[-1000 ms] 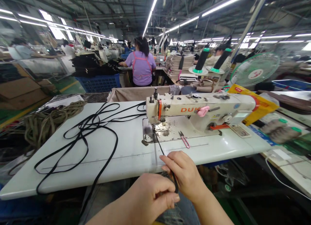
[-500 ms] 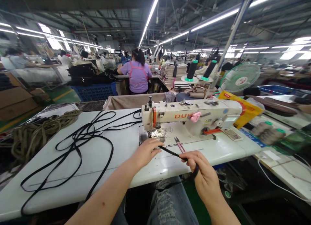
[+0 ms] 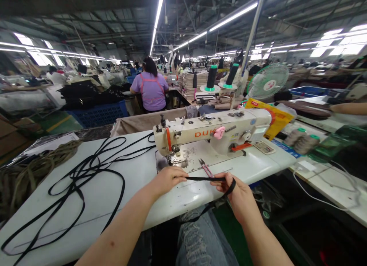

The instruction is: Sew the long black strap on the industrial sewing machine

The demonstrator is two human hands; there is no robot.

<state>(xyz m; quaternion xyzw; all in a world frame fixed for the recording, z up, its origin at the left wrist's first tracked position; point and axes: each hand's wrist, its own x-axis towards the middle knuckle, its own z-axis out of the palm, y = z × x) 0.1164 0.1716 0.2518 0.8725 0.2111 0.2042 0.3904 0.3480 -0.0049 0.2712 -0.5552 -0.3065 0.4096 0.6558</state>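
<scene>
Black narrow strap (image 3: 200,178) stretched taut between two hands at the white table's (image 3: 137,181) near edge.
Left hand (image 3: 168,178) pinches one end, right hand (image 3: 239,195) grips the other, fingers closed, just near of the cream sewing machine (image 3: 212,134) and pink-handled snips (image 3: 205,168).

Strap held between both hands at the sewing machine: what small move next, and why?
Probably push the strap end in the left hand under the presser foot: it lies stretched to the right hand, just short of the foot.
</scene>
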